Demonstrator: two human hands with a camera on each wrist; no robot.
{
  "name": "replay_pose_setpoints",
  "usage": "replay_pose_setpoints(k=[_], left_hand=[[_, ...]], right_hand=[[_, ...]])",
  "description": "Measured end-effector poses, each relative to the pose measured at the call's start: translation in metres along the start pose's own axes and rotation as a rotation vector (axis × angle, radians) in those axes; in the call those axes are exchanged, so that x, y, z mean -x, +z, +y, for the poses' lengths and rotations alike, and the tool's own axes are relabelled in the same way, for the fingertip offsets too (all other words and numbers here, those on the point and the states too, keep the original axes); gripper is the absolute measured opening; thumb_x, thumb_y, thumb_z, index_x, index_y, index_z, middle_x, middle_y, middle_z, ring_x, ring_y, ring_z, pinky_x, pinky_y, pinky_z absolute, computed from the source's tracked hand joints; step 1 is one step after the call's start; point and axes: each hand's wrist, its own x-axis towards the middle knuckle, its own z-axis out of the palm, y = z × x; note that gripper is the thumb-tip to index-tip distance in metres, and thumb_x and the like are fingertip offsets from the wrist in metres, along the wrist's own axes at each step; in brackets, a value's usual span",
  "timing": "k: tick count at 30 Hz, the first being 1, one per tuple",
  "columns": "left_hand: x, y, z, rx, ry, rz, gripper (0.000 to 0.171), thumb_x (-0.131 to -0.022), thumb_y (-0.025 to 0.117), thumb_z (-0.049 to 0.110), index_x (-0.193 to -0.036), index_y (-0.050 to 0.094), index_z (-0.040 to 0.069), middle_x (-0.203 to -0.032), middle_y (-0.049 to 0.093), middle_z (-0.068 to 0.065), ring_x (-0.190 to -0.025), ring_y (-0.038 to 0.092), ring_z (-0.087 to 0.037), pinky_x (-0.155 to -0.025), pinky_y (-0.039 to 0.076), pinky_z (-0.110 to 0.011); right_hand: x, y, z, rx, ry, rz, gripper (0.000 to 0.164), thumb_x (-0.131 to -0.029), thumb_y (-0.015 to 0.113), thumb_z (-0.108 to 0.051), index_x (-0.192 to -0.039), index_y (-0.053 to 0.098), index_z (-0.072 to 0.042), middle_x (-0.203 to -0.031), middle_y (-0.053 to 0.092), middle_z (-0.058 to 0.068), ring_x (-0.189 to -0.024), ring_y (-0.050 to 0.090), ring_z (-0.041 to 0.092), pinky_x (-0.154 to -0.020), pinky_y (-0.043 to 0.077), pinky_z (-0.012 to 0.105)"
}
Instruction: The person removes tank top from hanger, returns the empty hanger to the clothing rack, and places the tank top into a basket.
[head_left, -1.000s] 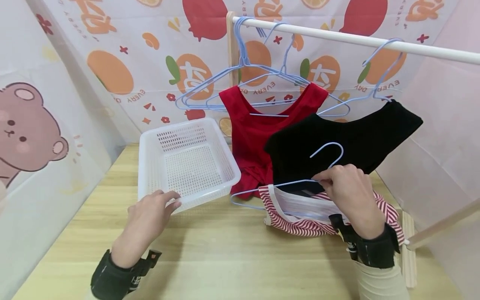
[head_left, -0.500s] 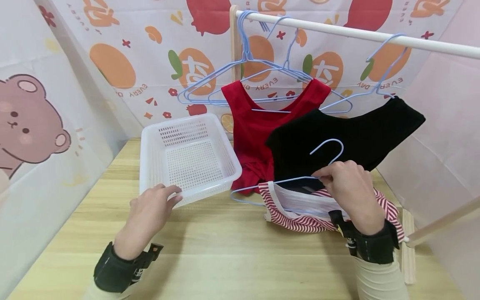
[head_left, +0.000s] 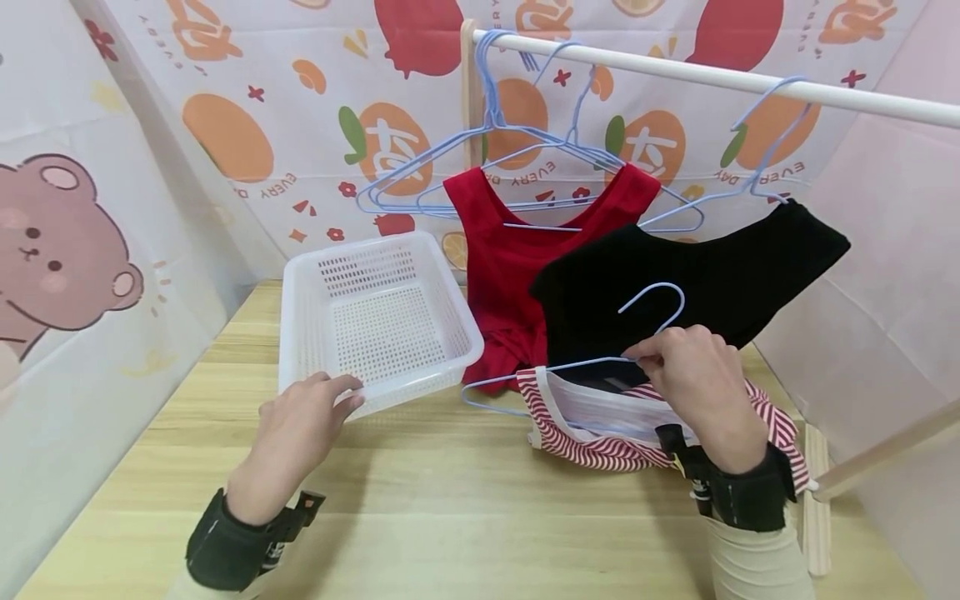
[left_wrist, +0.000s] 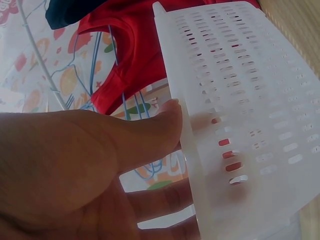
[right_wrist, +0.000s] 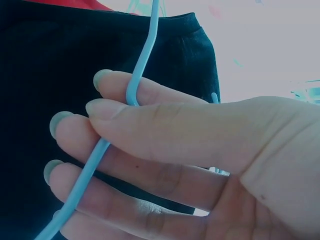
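My left hand [head_left: 303, 425] grips the near rim of a white perforated plastic basket [head_left: 420, 379] on the table. In the left wrist view, the thumb lies on one side of the basket wall [left_wrist: 260, 95] and the other fingers go behind it. A light-blue wire hanger [head_left: 585, 363] is held by my right hand [head_left: 701, 383] just below its hook. Thumb and fingers close round the wire [right_wrist: 145, 55] in the right wrist view. A red-and-white striped top [head_left: 600, 454] is partly on this hanger, its neckline spread around the wire. My hand and forearm hide part of the top.
Behind, a white rail [head_left: 675, 73] carries a red sleeveless top [head_left: 502, 258], a black garment [head_left: 720, 267] hanging aslant, and several blue hangers [head_left: 420, 158] at its left end. A wooden base bar [head_left: 816, 508] lies at the right. Printed cloth [head_left: 300, 125] encloses the wooden table [head_left: 450, 517].
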Motion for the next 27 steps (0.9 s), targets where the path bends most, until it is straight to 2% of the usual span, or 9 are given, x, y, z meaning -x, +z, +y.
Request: replay_pose_setpoints(k=[8, 18, 27], left_hand=[[-0.0009, 0.0001, -0.0009, 0.006, -0.002, 0.002, 0.022, -0.097, 0.072, 0.021, -0.116, 0.075, 0.01, -0.09, 0.07, -0.014, -0.074, 0.065, -0.032, -0.053, 0.042, -0.043], [-0.0016, 0.0006, -0.0026, 0.009, -0.005, -0.006, 0.023, -0.096, 0.073, 0.02, -0.115, 0.075, 0.009, -0.089, 0.07, -0.015, -0.072, 0.062, -0.029, -0.052, 0.042, -0.043], [-0.0013, 0.0011, -0.0017, -0.005, -0.003, -0.008, 0.023, -0.097, 0.072, 0.022, -0.116, 0.075, 0.01, -0.09, 0.071, -0.015, -0.074, 0.065, -0.033, -0.053, 0.042, -0.044]], right_hand=[[0.0011, -0.0019, 0.0004, -0.003, -0.002, 0.003, 0.02, -0.093, 0.069, -0.002, -0.097, 0.085, -0.013, -0.06, 0.056, 0.0, -0.057, 0.046, 0.017, -0.044, 0.03, 0.028], [-0.0001, -0.0031, -0.0007, -0.009, 0.006, -0.01, 0.019, -0.093, 0.069, -0.002, -0.098, 0.084, -0.012, -0.075, 0.07, 0.007, -0.058, 0.049, 0.018, -0.044, 0.031, 0.029], [0.0012, -0.0022, 0.0008, -0.008, 0.019, -0.023, 0.019, -0.094, 0.068, -0.003, -0.099, 0.084, -0.013, -0.064, 0.059, 0.003, -0.056, 0.045, 0.017, -0.044, 0.03, 0.028]])
